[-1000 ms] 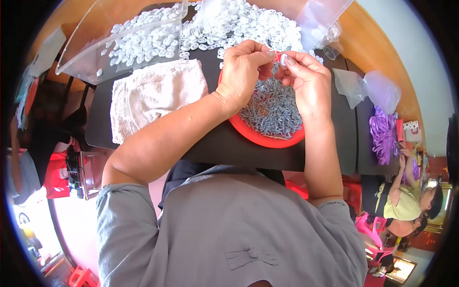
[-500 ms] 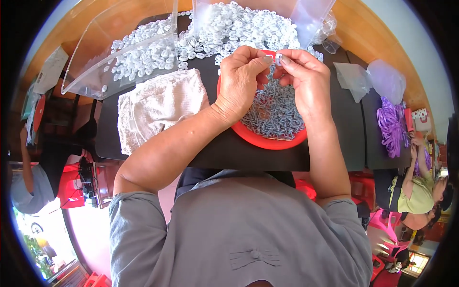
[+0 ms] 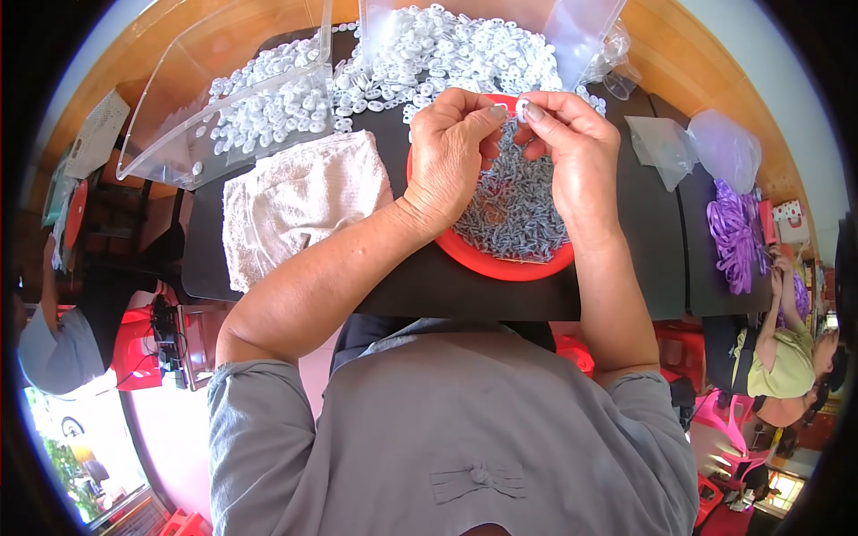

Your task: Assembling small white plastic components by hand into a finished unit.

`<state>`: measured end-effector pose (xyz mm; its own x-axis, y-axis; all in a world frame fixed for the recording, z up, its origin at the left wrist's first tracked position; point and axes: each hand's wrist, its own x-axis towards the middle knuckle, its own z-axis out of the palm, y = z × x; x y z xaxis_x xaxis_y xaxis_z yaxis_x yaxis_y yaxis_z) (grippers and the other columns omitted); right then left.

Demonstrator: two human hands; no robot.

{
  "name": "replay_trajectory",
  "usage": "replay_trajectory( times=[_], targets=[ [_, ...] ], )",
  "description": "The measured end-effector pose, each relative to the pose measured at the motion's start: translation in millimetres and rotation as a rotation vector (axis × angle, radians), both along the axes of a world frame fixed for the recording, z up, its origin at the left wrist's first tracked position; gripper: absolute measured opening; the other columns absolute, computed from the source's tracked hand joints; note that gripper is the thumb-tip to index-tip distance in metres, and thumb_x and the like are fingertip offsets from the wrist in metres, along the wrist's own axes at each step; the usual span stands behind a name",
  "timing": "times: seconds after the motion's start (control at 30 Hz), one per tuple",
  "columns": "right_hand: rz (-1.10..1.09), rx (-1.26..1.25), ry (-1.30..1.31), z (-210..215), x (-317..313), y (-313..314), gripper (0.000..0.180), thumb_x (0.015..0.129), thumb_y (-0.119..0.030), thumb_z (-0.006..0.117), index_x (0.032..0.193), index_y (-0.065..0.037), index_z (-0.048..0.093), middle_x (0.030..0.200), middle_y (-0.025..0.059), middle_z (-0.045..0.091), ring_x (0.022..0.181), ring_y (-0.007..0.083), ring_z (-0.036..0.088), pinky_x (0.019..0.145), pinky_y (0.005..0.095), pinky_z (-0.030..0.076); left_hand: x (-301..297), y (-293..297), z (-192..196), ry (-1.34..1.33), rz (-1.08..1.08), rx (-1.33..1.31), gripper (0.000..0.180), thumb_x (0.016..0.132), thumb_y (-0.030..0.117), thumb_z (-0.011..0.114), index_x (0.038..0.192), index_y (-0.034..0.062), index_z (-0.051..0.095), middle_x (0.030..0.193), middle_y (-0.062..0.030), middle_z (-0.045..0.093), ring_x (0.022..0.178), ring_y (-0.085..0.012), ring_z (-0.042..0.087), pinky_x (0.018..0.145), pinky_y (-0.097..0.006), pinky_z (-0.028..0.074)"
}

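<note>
Red bowl (image 3: pixel 511 269), landmark: is sitting on the dark tabletop (image 3: pixel 630 277) and is holding many small grey-blue pieces (image 3: pixel 517 219).

Right hand (image 3: pixel 579 147): is hanging over the bowl's far right side. Its grip is narrowing to a pinch, thumb and index finger holding one small white piece (image 3: pixel 522 109) above the bowl's far rim.

Left hand (image 3: pixel 447 147): is hanging over the bowl's far left side, fingers curling inward, thumb lying toward the index finger. Some white is showing at the tips; I cannot tell whether this grip is holding a piece or how tightly it is pressing.

White oval pieces (image 3: pixel 465 49): are lying heaped beyond the bowl.

Pale cloth (image 3: pixel 299 201): is lying left of the bowl.

Purple strips (image 3: pixel 736 239): are lying bundled, well right of the bowl.
</note>
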<state>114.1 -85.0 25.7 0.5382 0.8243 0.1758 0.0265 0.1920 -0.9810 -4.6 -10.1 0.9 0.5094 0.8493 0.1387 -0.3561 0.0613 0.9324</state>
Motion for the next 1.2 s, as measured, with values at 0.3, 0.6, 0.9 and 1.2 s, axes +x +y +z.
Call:
replay_trajectory(
  times=[0.3, 0.6, 0.9, 1.2],
  targets=[
    [-0.001, 0.03, -0.072, -5.5, -5.7, 1.5, 0.014, 0.088, -0.005, 0.064, 0.1, 0.002, 0.067, 0.086, 0.0056, 0.067, 0.072, 0.0126, 0.062, 0.06, 0.0229, 0.045, 0.1, -2.9, 1.3, 0.005, -0.001, 0.017, 0.014, 0.088, 0.012, 0.061, 0.085, -0.0018, 0.061, 0.065, -0.0032, 0.058, 0.054, -0.0074, 0.051, 0.046, -0.022, 0.041],
    [0.075, -0.021, 0.04, -4.7, 1.7, 2.5, 0.016, 0.09, -0.008, 0.062, 0.101, 0.003, 0.066, 0.089, 0.0068, 0.066, 0.075, 0.0141, 0.062, 0.063, 0.0248, 0.045, -0.2, -2.7, 2.7, -0.048, -0.067, -0.147, 0.014, 0.087, 0.012, 0.062, 0.085, -0.0016, 0.061, 0.067, -0.0045, 0.06, 0.056, -0.0095, 0.054, 0.048, -0.024, 0.043],
    [0.078, -0.091, 0.073, -2.6, 0.7, 0.7, 0.017, 0.091, -0.013, 0.062, 0.1, 0.001, 0.066, 0.085, 0.006, 0.066, 0.073, 0.0135, 0.061, 0.062, 0.0242, 0.044, -0.7, 2.1, -0.8, -0.048, -0.101, -0.181, 0.013, 0.088, 0.011, 0.061, 0.088, -0.002, 0.061, 0.074, -0.0071, 0.061, 0.061, -0.0152, 0.057, 0.054, -0.028, 0.046],
    [0.127, -0.105, 0.026, 2.0, 16.8, -0.3, 0.019, 0.091, -0.019, 0.062, 0.096, 0.0, 0.066, 0.079, 0.0046, 0.065, 0.066, 0.0133, 0.061, 0.059, 0.0231, 0.043, 2.1, -0.8, 4.9, -0.076, -0.158, -0.152, 0.013, 0.087, 0.011, 0.067, 0.088, -0.0011, 0.061, 0.073, -0.0059, 0.064, 0.059, -0.0114, 0.057, 0.051, -0.024, 0.045]
  ],
)
